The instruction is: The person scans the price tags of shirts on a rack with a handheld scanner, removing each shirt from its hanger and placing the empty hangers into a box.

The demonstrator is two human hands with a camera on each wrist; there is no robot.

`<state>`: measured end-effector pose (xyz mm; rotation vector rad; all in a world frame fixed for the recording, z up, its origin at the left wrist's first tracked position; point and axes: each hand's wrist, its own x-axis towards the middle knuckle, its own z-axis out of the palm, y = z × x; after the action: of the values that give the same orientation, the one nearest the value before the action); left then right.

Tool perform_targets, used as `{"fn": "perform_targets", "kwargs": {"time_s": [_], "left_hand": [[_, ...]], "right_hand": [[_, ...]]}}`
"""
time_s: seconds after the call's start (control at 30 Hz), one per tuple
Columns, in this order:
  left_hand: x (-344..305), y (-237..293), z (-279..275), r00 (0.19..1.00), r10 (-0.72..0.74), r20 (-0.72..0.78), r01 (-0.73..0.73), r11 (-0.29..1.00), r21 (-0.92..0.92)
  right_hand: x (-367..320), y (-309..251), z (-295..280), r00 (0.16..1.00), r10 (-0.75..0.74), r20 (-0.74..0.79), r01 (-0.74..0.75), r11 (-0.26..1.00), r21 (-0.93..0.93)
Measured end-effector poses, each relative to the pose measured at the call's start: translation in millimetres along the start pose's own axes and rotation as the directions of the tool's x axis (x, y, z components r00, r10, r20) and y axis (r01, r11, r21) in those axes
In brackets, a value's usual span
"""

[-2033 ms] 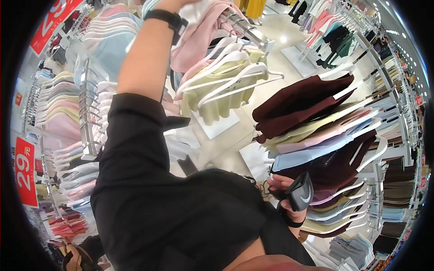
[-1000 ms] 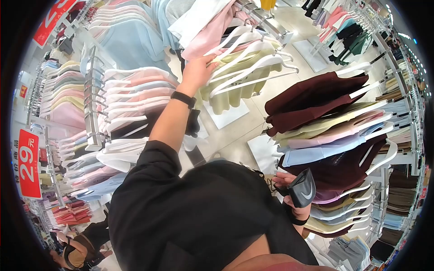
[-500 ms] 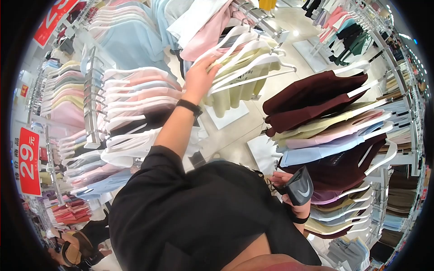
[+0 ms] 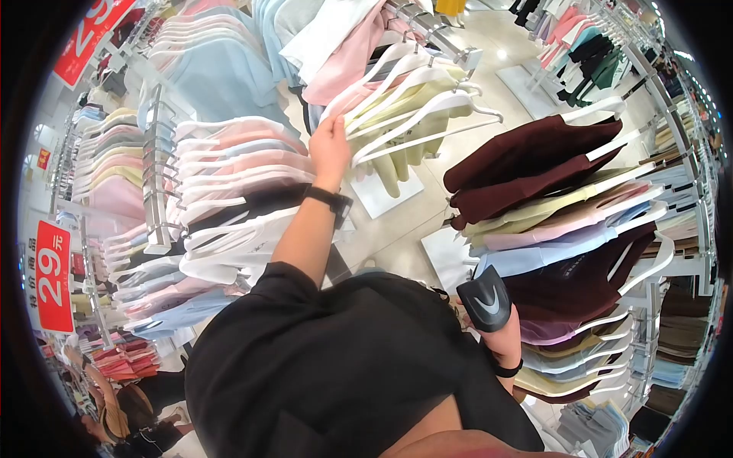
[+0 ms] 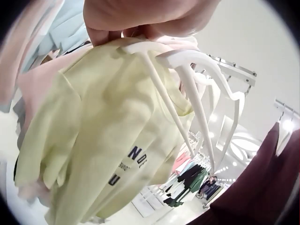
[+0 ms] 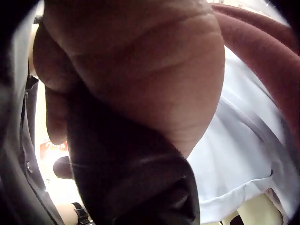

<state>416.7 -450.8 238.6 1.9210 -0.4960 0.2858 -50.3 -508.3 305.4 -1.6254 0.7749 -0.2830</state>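
Legible writing, largest first: the red sign (image 4: 52, 275) at your left read "29" with the character 元 beside it. The black item (image 4: 487, 299) at your right side bore a white swoosh mark. The front pale yellow T-shirt (image 5: 108, 140) carried dark print beginning "NO"; the rest was folded out of sight in the left wrist view.

Changes noted: two seconds before, your left arm was raised high among the pink garments at the top of the rail. It had since come down to the yellow group. Over the last half second the black item rose a little and turned its swoosh upward.

Your left hand (image 4: 330, 149) was closed round the shoulder ends of the white hangers (image 5: 187, 93), fingers curled over them. The T-shirts hung on those hangers from the upper centre rail, bunched together and tilted, left of the maroon tops (image 4: 527, 168). The fabric was creased, with short sleeves drooping.

Your right hand (image 6: 140, 70) gripped the black item, fingers curled into its dark fabric, close against your hip.
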Motion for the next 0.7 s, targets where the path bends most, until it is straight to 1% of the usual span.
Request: {"fn": "perform_targets", "kwargs": {"time_s": [0.03, 0.07, 0.1, 0.17, 0.23, 0.27, 0.33, 0.37, 0.47, 0.57, 0.67, 0.7], "left_hand": [[-5.1, -9.3, 0.8, 0.997, -0.083, 0.005, 0.083, 0.989, -0.119], [-10.5, -20.0, 1.9, 0.986, -0.166, 0.019, 0.165, 0.958, -0.235], [-16.2, -30.7, 3.5, 0.968, -0.246, 0.041, 0.245, 0.906, -0.345], [-24.9, -39.1, 5.1, 0.943, -0.322, 0.076, 0.315, 0.803, -0.505], [-33.8, -42.4, 11.9, 0.919, -0.381, 0.098, 0.342, 0.651, -0.677], [-36.0, -45.0, 9.8, 0.886, -0.418, 0.2, 0.414, 0.519, -0.748], [-39.9, -46.4, 11.7, 0.86, -0.425, 0.283, 0.438, 0.331, -0.836], [-41.3, -45.8, 13.8, 0.848, -0.42, 0.325, 0.445, 0.229, -0.865], [-45.8, -43.3, 18.5, 0.81, -0.415, 0.414, 0.481, 0.066, -0.874], [-51.4, -42.1, 23.7, 0.763, -0.471, 0.443, 0.515, 0.027, -0.857], [-63.0, -55.5, 29.6, 0.726, -0.461, 0.51, 0.572, -0.006, -0.82], [-66.4, -60.7, 32.0, 0.717, -0.462, 0.521, 0.615, 0.067, -0.786]], "right_hand": [[0.2, 0.3, -0.8, 1.0, -0.004, 0.002, 0.004, 1.0, -0.012], [0.4, 0.5, -1.6, 1.0, -0.007, 0.006, 0.007, 1.0, -0.024], [-0.2, -0.9, -3.4, 0.999, 0.02, 0.031, -0.019, 1.0, -0.025], [-0.4, -5.7, -6.6, 0.994, 0.071, 0.087, -0.069, 0.997, -0.03], [-0.8, -3.9, -6.0, 0.994, 0.081, 0.069, -0.079, 0.996, -0.039], [-1.5, -2.2, -5.5, 0.994, 0.087, 0.058, -0.085, 0.995, -0.043], [-2.1, 4.3, -3.8, 0.998, 0.038, 0.051, -0.033, 0.996, -0.086], [-1.9, 6.1, -3.3, 0.999, 0.012, 0.046, -0.007, 0.994, -0.107], [-0.4, 5.4, -1.4, 0.996, 0.009, 0.087, 0.001, 0.994, -0.11], [0.4, 5.6, -0.3, 0.994, 0.049, 0.102, -0.036, 0.992, -0.118], [0.4, 4.7, -0.6, 0.993, 0.05, 0.11, -0.036, 0.991, -0.126], [-0.4, 5.9, -0.8, 0.994, 0.048, 0.098, -0.037, 0.993, -0.116]]}}
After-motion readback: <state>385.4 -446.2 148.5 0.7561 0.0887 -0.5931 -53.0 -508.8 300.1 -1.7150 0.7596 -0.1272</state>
